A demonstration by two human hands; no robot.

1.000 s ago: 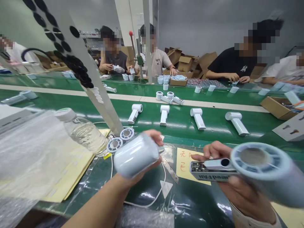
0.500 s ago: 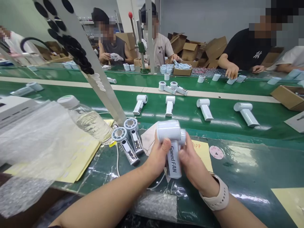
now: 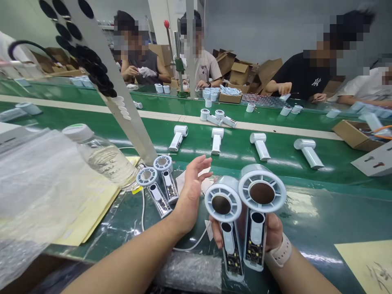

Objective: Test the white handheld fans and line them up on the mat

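Two light-blue handheld fans are held side by side in my right hand (image 3: 274, 230), their round grilles and open circuit-board handles facing me. The smaller-looking fan (image 3: 223, 202) is on the left, the nearer-looking fan (image 3: 262, 192) on the right. My left hand (image 3: 192, 192) is raised just left of them, fingers spread, holding nothing. Beyond its wrist, two more fans lie on the bench: one fan (image 3: 157, 200) in front and another fan (image 3: 169, 183) behind it, both with boards showing. A white cable (image 3: 190, 248) runs below my left hand.
Several fans (image 3: 217, 141) lie spaced along the green belt (image 3: 199, 159). A metal post (image 3: 134, 118) with black discs rises at left, near a clear bottle (image 3: 107, 157) and yellow paper (image 3: 92, 220). Co-workers sit opposite; a green hand press (image 3: 180, 65) stands there. A cardboard box (image 3: 355, 134) sits at right.
The fans have turned from their "Speed FAN" side to the grille side. My left hand has let go and moved left, leaving both in my right hand. The view has shifted slightly.
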